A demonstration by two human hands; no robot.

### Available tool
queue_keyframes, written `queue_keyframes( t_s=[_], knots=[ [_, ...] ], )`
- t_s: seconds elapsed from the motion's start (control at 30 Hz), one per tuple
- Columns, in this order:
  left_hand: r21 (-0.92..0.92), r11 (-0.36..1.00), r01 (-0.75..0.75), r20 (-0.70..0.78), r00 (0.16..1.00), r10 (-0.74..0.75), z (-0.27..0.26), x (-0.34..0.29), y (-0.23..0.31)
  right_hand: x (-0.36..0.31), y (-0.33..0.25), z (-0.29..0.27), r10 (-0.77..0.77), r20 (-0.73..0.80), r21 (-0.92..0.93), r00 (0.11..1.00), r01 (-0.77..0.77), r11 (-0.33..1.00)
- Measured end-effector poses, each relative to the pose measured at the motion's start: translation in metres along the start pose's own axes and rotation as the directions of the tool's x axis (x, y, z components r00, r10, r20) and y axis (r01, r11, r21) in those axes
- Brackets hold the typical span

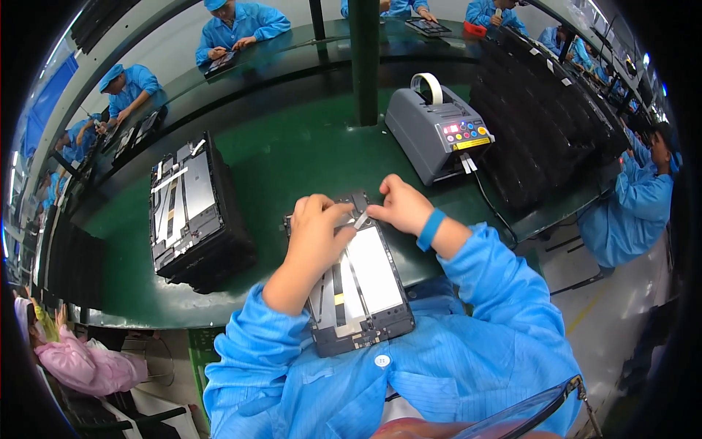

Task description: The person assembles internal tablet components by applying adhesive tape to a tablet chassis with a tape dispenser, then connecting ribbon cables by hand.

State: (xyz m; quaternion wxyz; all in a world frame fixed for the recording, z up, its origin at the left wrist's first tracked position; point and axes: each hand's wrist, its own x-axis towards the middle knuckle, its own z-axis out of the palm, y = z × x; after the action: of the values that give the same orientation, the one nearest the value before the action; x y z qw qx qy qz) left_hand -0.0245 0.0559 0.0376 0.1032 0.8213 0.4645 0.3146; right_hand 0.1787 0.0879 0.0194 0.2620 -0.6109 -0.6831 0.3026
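An opened tablet (376,274) with silver-white panels and a black frame lies tilted at the table's near edge, against my front. Near its far end, a short pale strip of tape (361,219) runs between my two hands. My right hand (402,207), a blue band at its wrist, pinches the strip's right end between thumb and bent fingers. My left hand (316,228) is curled over the tablet's upper left part, thumb and forefinger closed about the strip's other end. Its palm hides part of the frame beneath.
A stack of similar tablets (191,208) stands left on the green table (292,146). A grey tape dispenser (431,132) stands ahead right, its cable trailing toward the edge. Black stacked trays (526,132) fill the right side. A green post (363,66) rises ahead; co-workers sit around.
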Motion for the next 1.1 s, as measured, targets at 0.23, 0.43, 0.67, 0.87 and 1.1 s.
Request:
queue_keyframes(
  t_s=[0.23,0.43,0.67,0.87,1.1],
  knots=[
    [-0.109,0.971,0.215,0.163,0.967,-0.196,-0.055,-0.116,0.008,-0.120,-0.004,0.005,-0.213,0.038,-0.306,0.976,0.214,0.928],
    [-0.289,0.948,0.131,0.273,0.961,-0.050,-0.039,-0.158,0.019,-0.139,-0.010,0.022,-0.228,0.114,-0.086,0.967,0.238,0.967],
    [-0.408,0.913,-0.013,-0.067,0.998,-0.015,-0.116,-0.128,0.028,-0.104,-0.087,0.013,-0.384,-0.083,0.386,0.920,0.385,0.838],
    [-0.474,0.880,0.005,-0.315,0.933,-0.175,-0.197,-0.061,-0.010,0.013,-0.180,0.041,-0.561,-0.157,0.596,0.813,0.531,0.602],
    [-0.693,0.718,0.064,-0.269,0.901,-0.340,-0.224,-0.066,-0.127,0.088,-0.221,0.109,-0.408,0.077,0.385,0.910,0.350,0.854]
  ],
)
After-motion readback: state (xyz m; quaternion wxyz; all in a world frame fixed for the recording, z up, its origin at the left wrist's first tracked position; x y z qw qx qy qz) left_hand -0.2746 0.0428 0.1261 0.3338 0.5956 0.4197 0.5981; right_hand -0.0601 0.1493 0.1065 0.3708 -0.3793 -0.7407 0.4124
